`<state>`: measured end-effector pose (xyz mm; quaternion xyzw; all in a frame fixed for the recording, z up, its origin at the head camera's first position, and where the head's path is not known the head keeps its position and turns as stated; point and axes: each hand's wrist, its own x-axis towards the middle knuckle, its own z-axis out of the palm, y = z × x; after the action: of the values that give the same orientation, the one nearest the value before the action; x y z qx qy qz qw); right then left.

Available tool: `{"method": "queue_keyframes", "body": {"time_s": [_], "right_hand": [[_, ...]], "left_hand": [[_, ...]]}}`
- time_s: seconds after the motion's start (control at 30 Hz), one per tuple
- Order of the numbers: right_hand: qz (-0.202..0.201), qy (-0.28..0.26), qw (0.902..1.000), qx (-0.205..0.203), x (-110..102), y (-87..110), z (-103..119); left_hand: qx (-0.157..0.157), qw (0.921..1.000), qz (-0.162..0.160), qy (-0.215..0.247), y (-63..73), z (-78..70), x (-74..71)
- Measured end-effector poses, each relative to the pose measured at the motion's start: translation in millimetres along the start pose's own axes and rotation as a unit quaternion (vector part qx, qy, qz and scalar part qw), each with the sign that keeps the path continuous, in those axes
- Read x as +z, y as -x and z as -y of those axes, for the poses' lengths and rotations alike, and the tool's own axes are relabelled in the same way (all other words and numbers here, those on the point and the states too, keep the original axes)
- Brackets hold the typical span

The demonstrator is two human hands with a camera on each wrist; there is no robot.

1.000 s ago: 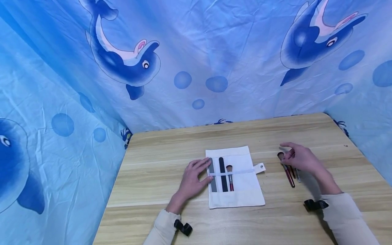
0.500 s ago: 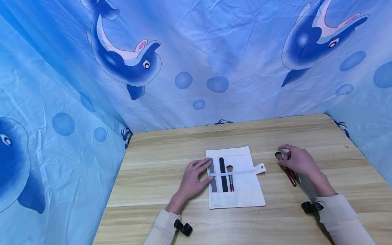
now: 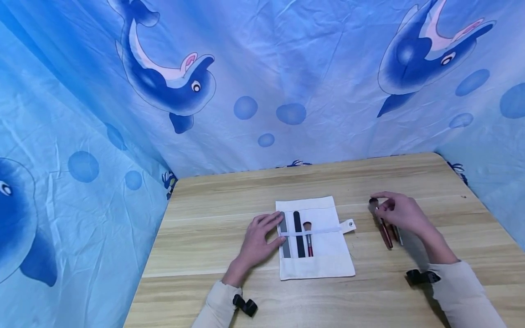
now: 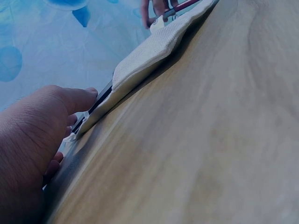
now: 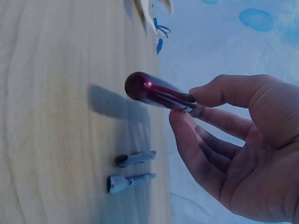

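Note:
An off-white fabric roll pouch [image 3: 330,262] lies open on the table. A grey flat strip like a nail file [image 3: 286,248], a black one [image 3: 300,237] and a red-handled makeup brush [image 3: 309,238] sit under its elastic band, lower ends in the pocket. My left hand [image 3: 256,241] rests at the pouch's left edge, fingers relaxed, fingertips by the grey strip. To the right of the pouch, my right hand [image 3: 404,213] pinches another makeup brush [image 5: 156,92] between thumb and forefinger near its metal collar. Its glossy dark-red handle points toward me, over its shadow on the wood.
Two slim tools lie on the table below the right hand: one dark-ended [image 5: 135,158], one silvery [image 5: 131,182]. A snap tab [image 3: 348,225] sticks out from the pouch's right side. Behind the wooden table [image 3: 221,196] hangs a blue dolphin-print curtain [image 3: 262,68].
The right hand closes finger and thumb on the red-handled brush, which shifts slightly and rises off the others. The left hand and pouch stay put.

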<state>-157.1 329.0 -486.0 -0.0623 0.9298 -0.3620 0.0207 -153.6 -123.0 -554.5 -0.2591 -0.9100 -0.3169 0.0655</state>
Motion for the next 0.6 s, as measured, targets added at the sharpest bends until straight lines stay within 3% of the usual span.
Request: {"method": "queue_keyframes", "body": {"time_s": [0.3,0.6], "right_hand": [[-0.016,-0.073,0.9971,-0.012,4.6,-0.9,6.7],[-0.062,-0.127,0.9884,-0.056,12.9,-2.3,16.1]], "left_hand": [[0.000,1.0000,0.003,0.004,0.0,-0.6,0.9],[0.000,1.0000,0.004,0.000,0.6,-0.7,1.1]]}}
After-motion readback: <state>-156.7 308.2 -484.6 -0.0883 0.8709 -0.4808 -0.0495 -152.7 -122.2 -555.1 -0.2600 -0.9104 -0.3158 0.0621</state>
